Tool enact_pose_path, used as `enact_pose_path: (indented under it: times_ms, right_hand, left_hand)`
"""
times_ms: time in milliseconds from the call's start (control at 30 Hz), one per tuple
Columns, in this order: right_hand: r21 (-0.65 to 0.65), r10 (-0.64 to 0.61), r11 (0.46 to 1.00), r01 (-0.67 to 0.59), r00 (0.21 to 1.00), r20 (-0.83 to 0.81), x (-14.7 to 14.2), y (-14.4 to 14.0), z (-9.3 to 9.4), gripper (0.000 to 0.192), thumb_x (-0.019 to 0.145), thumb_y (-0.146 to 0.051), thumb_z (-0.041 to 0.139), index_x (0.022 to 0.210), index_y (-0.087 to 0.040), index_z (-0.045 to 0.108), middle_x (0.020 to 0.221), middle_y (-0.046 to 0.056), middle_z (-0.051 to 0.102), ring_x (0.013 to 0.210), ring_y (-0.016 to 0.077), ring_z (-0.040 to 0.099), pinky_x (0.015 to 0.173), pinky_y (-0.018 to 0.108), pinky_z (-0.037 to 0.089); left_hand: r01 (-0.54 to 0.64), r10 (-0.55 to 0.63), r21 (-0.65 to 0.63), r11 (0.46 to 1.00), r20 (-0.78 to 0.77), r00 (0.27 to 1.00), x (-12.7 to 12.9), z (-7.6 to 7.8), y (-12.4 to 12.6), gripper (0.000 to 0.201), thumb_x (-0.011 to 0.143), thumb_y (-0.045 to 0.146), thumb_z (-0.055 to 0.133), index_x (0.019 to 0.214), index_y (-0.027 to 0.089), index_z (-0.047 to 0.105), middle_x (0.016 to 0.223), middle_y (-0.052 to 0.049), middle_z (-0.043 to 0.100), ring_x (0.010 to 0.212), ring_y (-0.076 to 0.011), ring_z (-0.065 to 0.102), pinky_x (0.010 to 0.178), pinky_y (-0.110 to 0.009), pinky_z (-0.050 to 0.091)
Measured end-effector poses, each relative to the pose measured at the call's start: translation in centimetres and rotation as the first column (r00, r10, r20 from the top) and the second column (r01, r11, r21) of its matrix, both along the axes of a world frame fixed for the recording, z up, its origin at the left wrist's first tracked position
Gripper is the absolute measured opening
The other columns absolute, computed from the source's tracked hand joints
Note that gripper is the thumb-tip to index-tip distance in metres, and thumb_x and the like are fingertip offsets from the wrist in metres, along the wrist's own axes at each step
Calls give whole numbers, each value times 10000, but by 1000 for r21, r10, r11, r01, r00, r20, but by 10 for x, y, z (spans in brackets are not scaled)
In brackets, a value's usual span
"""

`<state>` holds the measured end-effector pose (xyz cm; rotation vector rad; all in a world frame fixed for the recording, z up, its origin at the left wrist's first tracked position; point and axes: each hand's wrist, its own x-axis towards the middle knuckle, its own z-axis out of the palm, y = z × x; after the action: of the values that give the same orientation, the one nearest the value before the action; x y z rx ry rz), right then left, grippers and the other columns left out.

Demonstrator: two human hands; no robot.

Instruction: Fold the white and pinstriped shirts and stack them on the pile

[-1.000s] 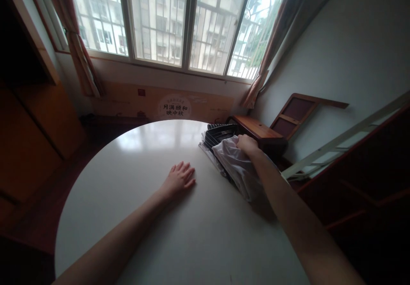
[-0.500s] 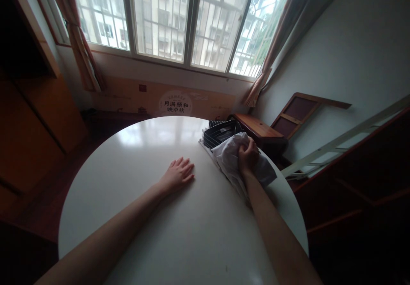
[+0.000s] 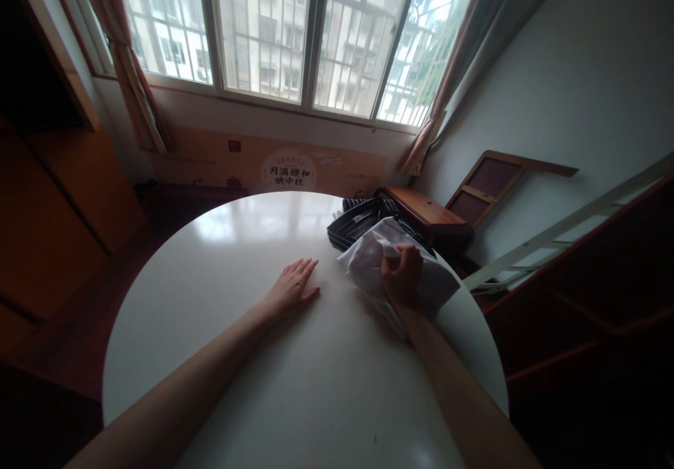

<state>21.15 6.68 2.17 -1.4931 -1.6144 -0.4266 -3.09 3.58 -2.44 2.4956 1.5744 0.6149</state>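
Right hand (image 3: 403, 279) fisted on white cloth (image 3: 368, 262), bunching it up at the table's (image 3: 263, 399) right edge. Dark striped cloth (image 3: 355, 223) lies just behind the white one, touching it. Left hand (image 3: 292, 288) flat, fingers spread, palm down on table, left of the cloth, holding nothing.

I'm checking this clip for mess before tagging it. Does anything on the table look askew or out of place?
Only the clothes. The white garment is bunched in the right hand, over a dark striped one heaped at the white table's far edge. The left hand lies flat. Nothing looks spilled or damaged.
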Motion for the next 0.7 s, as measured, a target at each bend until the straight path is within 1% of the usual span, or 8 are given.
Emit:
enact_pose_path:
  times_ms: [100, 200, 300, 400, 467, 567, 633, 700]
  right_hand:
    - [-24, 80, 997, -80, 997, 22, -16, -15, 2, 126, 692, -162, 411, 810, -192, 444, 809, 81, 545, 830, 227, 493, 786, 357, 374]
    - [-63, 161, 985, -162, 987, -8, -34, -31, 7, 116, 683, -147, 401, 776, -201, 444, 745, 54, 530, 740, 205, 494, 725, 323, 388]
    - [-102, 237, 963, -249, 964, -117, -48, -46, 16, 98, 684, -155, 401, 753, -212, 441, 699, 21, 511, 643, 169, 469, 646, 284, 388]
    - [-70, 298, 941, -332, 907, -297, -54, -55, 25, 56, 698, -196, 424, 745, -208, 452, 670, -15, 491, 592, 136, 429, 593, 259, 371]
    - [-4, 324, 931, -366, 829, -457, -53, -57, 30, 82, 715, -242, 440, 776, -196, 470, 693, -26, 494, 615, 125, 429, 593, 252, 367]
    - [104, 306, 938, -330, 649, -696, -46, -55, 38, 135, 717, -303, 472, 788, -188, 471, 713, -36, 483, 636, 113, 431, 587, 243, 369]
    - [151, 275, 950, -273, 504, -819, -40, -54, 43, 144, 705, -322, 489, 755, -194, 447, 677, -50, 452, 601, 102, 418, 559, 235, 367]
    - [172, 256, 957, -235, 394, -883, -34, -52, 47, 161, 698, -339, 493, 741, -196, 433, 656, -56, 434, 576, 96, 414, 542, 233, 368]
  left_hand:
    - [37, -40, 67, 997, 55, 998, 0, 1, -1, 607, 815, 404, 411, 1336, 138, 250, 1345, -127, 375, 1250, -222, 318, 1029, -381, 277]
    - [99, -110, 109, 989, 100, 989, 1, 5, -4, 598, 806, 402, 430, 1319, 137, 276, 1324, -123, 397, 1225, -219, 348, 1023, -374, 293]
    - [189, -204, 117, 975, 136, 969, 1, 10, -6, 548, 794, 372, 460, 1280, 149, 342, 1279, -108, 451, 1191, -212, 386, 1024, -365, 299]
    - [262, -279, 107, 959, 184, 943, 1, 14, -8, 553, 753, 353, 522, 1250, 153, 384, 1222, -110, 501, 1141, -220, 432, 994, -369, 341]
    - [263, -289, 138, 955, 234, 928, 1, 18, -10, 543, 748, 344, 535, 1239, 156, 400, 1219, -121, 496, 1130, -229, 439, 973, -383, 361]
    - [196, -278, 250, 948, 356, 892, 3, 27, -18, 451, 793, 339, 482, 1209, 172, 435, 1247, -129, 461, 1162, -235, 405, 972, -402, 351]
    - [193, -317, 301, 934, 448, 836, 6, 35, -26, 405, 832, 371, 402, 1185, 180, 453, 1228, -124, 474, 1154, -229, 410, 966, -403, 349]
    - [258, -401, 330, 908, 505, 764, 11, 43, -37, 437, 847, 440, 324, 1166, 176, 464, 1181, -121, 509, 1116, -227, 443, 951, -398, 355]
